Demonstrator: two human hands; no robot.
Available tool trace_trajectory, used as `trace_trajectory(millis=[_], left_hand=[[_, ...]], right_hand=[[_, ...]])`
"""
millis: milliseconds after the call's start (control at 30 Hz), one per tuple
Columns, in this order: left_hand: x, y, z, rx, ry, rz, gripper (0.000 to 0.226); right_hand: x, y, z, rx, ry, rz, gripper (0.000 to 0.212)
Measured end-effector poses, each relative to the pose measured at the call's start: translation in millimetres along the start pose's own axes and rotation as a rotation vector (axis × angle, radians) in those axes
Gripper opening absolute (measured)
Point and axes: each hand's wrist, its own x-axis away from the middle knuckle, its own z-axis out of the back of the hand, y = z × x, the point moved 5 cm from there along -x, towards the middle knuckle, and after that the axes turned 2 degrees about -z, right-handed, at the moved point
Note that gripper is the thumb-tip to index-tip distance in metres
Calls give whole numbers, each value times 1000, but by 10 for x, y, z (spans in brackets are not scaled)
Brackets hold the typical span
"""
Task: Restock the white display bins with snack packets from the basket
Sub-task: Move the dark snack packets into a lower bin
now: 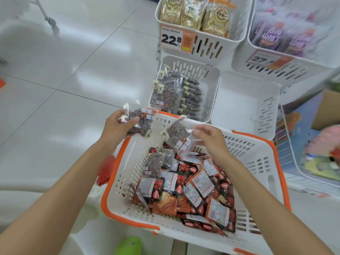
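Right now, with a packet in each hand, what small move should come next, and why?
Probably carry the nut packet in the left hand forward into the lower white bin: it already holds matching packets and is not yet full.

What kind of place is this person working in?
Most likely a shop or supermarket snack section. The stacked white display bins hold bagged snacks, the upper one carries a price tag reading 22.8, and an orange-rimmed basket of snack packets sits before them.
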Motion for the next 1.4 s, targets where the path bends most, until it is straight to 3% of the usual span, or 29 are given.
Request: trace_trajectory(millis=[167, 233, 333, 433, 567, 667, 733, 800, 867, 967, 1000, 1100, 1267, 1400], left_hand=[[163, 93, -317, 47, -124, 80, 9], [239, 72, -439, 100, -236, 171, 19], [372, 40, -548, 368, -412, 318, 37], [429, 18, -606, 468, -523, 315, 56], [550, -12, -770, 216, -520, 229, 36], [588, -19, -795, 60, -529, 235, 60], [571, 24, -773, -140, -531, 175, 62], [535, 67, -784, -273, -524, 111, 57], [501, 76, -822, -323, -572, 85, 69], [457, 138, -859, -438, -661, 26, 102], [422, 160, -871, -481, -678, -5, 99], [355, 254, -949, -552, -745, -98, 76], [217, 430, -1120, -496, -716, -199, 86], [-177, 581, -1187, -262, -506, -235, 85]], right_hand=[[106, -327, 185, -138, -75, 87, 19], [168, -326, 181, -111, -72, 100, 20], [219, -330, 220, -135, -23, 96, 20], [223, -339, 255, -111, -45, 107, 17], [261, -383, 205, 0, -53, 186, 16], [297, -457, 179, 155, -71, 271, 17], [319, -478, 148, 325, -114, 305, 21], [352, -447, 71, 450, -247, 279, 54], [374, -404, 10, 562, -349, 255, 81], [337, -326, -10, 746, -365, 262, 85], [324, -299, -31, 789, -369, 277, 85], [314, -249, -96, 654, -410, 258, 90], [192, -145, 42, 351, -308, 82, 74], [-178, -125, 317, 116, -96, -14, 107]])
